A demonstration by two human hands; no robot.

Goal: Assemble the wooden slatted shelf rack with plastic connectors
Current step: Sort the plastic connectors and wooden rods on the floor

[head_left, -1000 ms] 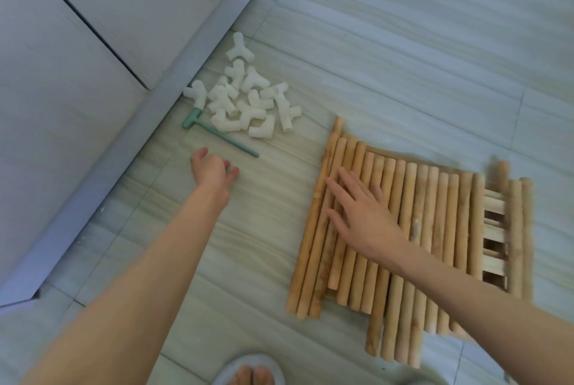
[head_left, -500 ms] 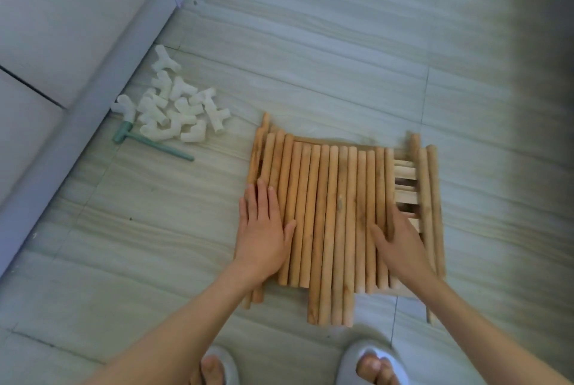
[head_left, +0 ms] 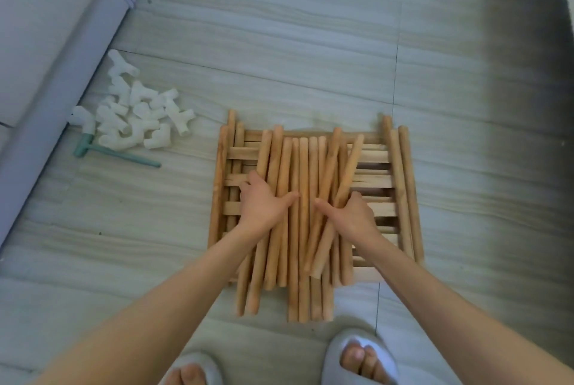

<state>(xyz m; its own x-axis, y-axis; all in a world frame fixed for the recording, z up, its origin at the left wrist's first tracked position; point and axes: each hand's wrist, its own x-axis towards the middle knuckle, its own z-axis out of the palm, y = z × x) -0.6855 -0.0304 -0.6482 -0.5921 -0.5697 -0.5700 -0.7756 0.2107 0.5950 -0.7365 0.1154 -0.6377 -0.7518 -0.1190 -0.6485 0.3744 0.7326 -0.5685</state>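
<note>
Left hand and right hand are curling around opposite sides of the bundle of round light-brown wooden dowels, which is lying on the flat wooden slatted panel. White plastic connectors are lying well apart, left of the panel.

- Left hand: palm down, thumb stretched inward, fingers curled over at the far side.
- Right hand: palm down, thumb pointing inward, fingers curled.
- Both forearms reach forward, converging.
</note>
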